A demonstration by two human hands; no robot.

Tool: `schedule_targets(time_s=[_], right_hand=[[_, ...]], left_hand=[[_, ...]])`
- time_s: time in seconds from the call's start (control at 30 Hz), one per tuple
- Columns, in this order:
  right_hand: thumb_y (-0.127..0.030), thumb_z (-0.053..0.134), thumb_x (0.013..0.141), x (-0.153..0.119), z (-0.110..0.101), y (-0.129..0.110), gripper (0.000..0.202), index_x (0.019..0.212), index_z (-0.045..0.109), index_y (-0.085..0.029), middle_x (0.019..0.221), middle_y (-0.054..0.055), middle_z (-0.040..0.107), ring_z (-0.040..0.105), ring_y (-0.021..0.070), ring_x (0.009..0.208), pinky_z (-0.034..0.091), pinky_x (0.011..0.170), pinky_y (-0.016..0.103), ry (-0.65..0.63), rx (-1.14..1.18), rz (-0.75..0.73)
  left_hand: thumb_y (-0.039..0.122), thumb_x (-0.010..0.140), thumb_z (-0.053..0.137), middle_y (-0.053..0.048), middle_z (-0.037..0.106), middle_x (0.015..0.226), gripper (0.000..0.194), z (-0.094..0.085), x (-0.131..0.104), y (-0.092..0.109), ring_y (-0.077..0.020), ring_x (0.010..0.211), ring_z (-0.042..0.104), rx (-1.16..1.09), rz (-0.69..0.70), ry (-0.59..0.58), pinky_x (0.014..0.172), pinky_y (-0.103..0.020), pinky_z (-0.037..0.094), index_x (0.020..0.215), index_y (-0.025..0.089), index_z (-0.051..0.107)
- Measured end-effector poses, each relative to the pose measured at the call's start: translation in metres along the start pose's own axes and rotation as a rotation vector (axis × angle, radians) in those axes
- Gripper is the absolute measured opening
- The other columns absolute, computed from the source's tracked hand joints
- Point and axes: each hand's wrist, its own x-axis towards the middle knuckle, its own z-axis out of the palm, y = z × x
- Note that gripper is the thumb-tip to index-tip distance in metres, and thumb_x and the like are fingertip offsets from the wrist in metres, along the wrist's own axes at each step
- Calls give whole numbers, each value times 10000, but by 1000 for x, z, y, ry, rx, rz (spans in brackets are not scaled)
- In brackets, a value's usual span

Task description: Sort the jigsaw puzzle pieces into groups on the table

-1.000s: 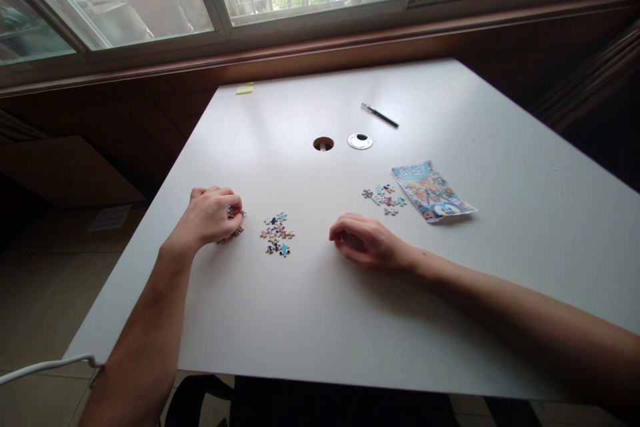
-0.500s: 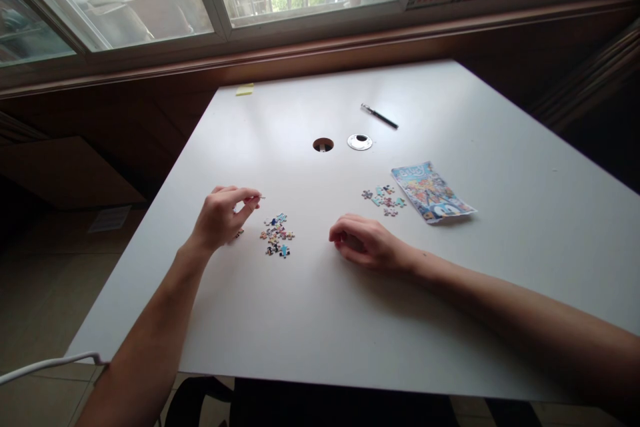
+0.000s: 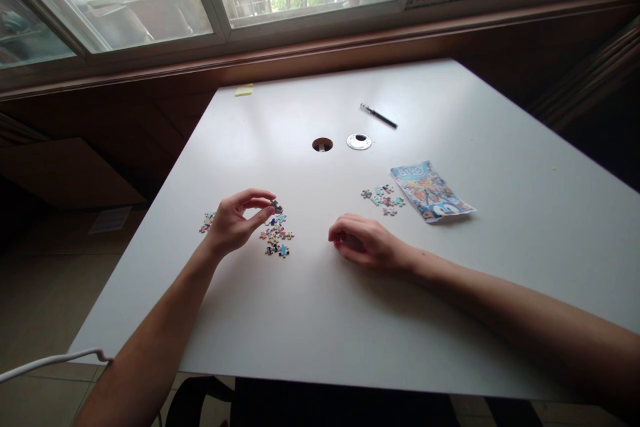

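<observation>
Between thumb and fingertips, my left hand point(image 3: 237, 219) pinches a small dark jigsaw puzzle piece point(image 3: 277, 206). It hovers at the upper edge of a middle pile of jigsaw pieces point(image 3: 277, 235). Behind that hand, another group of pieces point(image 3: 207, 221) partly shows on the left. My right hand point(image 3: 361, 240) rests on the white table with its fingers curled in; whether anything is inside them is hidden. Above and to the right of it lies a third cluster of pieces point(image 3: 384, 200), beside a colourful printed picture sheet point(image 3: 431, 191).
A black pen point(image 3: 379, 115) lies toward the back of the table point(image 3: 300, 320). Near it are a round cable hole point(image 3: 323, 145) and its silver cover point(image 3: 359, 141). A yellow sticky note point(image 3: 244, 90) is at the far left corner. A white cable point(image 3: 55, 361) crosses the near left edge.
My left hand has moved right with the puzzle piece, turning it so its dark face shows. The left group of pieces has come into view. My right hand has stayed put.
</observation>
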Motion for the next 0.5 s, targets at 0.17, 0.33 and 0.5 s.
schedule_targets(time_s=[0.17, 0.33, 0.5], right_hand=[[-89, 565, 853, -1, 1, 1, 151, 962, 612, -182, 832, 37, 609, 546, 140, 742, 463, 692, 257, 0, -3, -2], [-92, 564, 856, 1, 0, -1, 145, 957, 612, -183, 837, 44, 623, 556, 144, 749, 470, 696, 262, -1, -7, -1], [-90, 559, 858, 1, 0, -1, 145, 955, 609, -185, 833, 39, 613, 552, 140, 739, 469, 687, 259, 1, -7, 4]], left_hand=[[364, 829, 779, -72, 759, 902, 274, 0, 2, 1, -239, 870, 751, -9, 0, -3, 826, -384, 598, 1020, 181, 712], [405, 842, 753, -40, 761, 943, 221, -6, 5, 1, -219, 920, 695, 381, 49, 69, 860, -372, 534, 975, 228, 739], [374, 885, 685, -31, 746, 1012, 158, -12, 7, -7, -244, 1037, 615, 672, 52, -15, 970, -402, 458, 962, 259, 763]])
